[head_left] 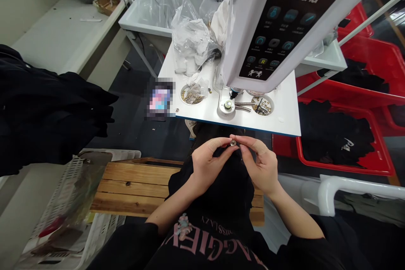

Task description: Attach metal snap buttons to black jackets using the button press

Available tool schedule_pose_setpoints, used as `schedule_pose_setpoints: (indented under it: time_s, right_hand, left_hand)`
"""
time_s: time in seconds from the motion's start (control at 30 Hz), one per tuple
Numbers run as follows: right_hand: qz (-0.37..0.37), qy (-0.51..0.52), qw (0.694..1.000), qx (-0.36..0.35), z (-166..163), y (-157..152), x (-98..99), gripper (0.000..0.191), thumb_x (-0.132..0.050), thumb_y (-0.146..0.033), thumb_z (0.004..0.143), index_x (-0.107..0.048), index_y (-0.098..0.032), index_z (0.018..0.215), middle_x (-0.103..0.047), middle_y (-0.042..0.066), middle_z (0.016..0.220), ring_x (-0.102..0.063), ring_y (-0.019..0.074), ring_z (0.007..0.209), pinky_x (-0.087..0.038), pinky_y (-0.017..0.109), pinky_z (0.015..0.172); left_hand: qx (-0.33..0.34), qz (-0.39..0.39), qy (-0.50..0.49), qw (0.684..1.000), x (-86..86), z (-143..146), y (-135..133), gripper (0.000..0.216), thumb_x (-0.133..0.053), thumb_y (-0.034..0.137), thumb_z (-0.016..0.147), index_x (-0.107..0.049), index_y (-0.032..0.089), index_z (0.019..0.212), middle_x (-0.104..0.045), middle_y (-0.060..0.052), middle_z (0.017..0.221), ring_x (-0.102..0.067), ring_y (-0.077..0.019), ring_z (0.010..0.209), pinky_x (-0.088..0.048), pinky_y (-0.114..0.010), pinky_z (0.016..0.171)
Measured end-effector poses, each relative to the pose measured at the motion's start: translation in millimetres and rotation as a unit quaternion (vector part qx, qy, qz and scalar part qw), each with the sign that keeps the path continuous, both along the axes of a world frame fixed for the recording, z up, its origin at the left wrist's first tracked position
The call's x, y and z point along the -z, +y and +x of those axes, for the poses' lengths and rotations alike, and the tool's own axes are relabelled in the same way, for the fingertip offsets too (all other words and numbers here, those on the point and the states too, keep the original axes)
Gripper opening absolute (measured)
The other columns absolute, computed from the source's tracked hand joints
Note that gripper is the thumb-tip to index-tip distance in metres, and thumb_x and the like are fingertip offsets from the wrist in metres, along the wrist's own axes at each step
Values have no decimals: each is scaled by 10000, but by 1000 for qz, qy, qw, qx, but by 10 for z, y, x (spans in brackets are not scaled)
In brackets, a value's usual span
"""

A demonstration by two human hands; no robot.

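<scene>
From my remote seat, working left to right: a stack of black garments [41, 105] sits well off to the side, then my left hand [209, 168] comes in, its fingertips [225, 143] closed against a small metal snap button [233, 143]. My right hand [261, 166] pinches the button's other side, so both hands clamp it, held above a black garment [221, 194]. It should feel light, stiff and slippery, so I'd hold it by the rim. Beyond it stand the bretha press [278, 29] and a red crate [344, 168].
</scene>
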State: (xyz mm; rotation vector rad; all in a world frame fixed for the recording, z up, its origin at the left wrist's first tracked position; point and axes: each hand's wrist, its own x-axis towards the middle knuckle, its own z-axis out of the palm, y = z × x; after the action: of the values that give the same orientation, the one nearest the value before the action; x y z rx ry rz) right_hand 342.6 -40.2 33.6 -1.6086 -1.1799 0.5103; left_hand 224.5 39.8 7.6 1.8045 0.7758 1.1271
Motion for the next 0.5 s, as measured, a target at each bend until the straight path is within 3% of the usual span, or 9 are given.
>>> schedule_pose_setpoints:
  time_s: [0.23, 0.37, 0.5]
  right_hand:
    - [-45, 14, 998, -50, 168, 41, -70, 192, -608, -202, 829, -681, -269, 994, -715, -9, 987, -671, 166, 920, -553, 311, 860]
    - [-61, 20, 996, -68, 228, 63, -122, 143, -623, -224, 823, -688, -249, 948, -714, 8, 959, -668, 171, 908, -553, 320, 852]
    - [-35, -68, 994, -72, 251, 83, -171, 91, -631, -222, 817, -691, -228, 885, -679, 30, 914, -648, 163, 857, -549, 298, 775]
  left_hand:
    - [12, 147, 9, 989, 42, -26, 32, 163, -696, 182, 781, -663, 204, 940, -721, -18, 855, -682, -143, 740, -570, -242, 703]
    - [28, 157, -7, 987, 58, -20, 44, 174, -711, 154, 764, -651, 192, 923, -713, -15, 826, -675, -130, 728, -566, -224, 698]
    - [25, 153, -12, 988, 33, -17, 55, 147, -718, 169, 760, -655, 184, 892, -715, -10, 802, -675, -123, 712, -564, -210, 696]
